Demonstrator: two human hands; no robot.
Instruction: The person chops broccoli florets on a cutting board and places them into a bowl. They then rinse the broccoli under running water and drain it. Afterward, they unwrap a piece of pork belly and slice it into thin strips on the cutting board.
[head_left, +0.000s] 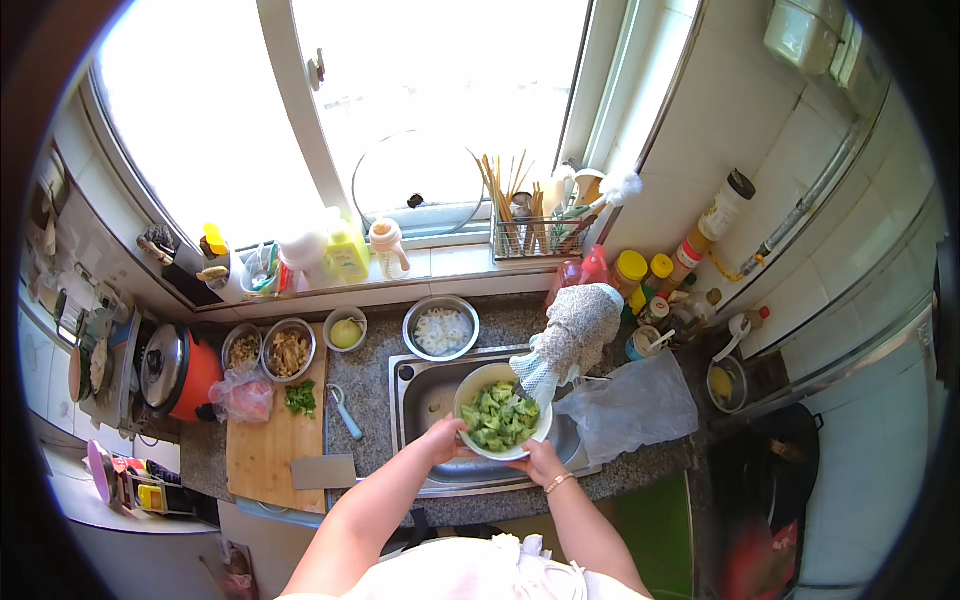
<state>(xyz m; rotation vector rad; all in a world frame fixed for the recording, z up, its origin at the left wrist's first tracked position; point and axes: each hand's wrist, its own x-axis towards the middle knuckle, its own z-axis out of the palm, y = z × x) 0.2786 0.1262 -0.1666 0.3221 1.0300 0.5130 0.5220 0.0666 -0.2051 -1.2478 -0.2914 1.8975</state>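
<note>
A white bowl (466, 388) full of cut green broccoli (501, 416) is held over the stainless steel sink (420, 420). My left hand (448, 441) grips the bowl's lower left rim. On the lower right rim is my right hand (540, 461), with a bracelet at the wrist. A cloth-covered faucet (577, 330) with a mesh end hangs over the bowl's upper right edge and hides part of it. Behind the sink stands a metal bowl of white pieces (442, 332) in liquid. A crumpled clear plastic bag (637, 409) lies right of the sink.
To the left, a wooden cutting board (262, 457) bears chopped greens (301, 399) and a cleaver (324, 472). A blue-handled peeler (345, 412) lies beside it. Metal bowls of food (289, 349) and a red cooker (196, 375) stand farther left. Bottles (690, 311) line the right wall near a black wok (776, 457).
</note>
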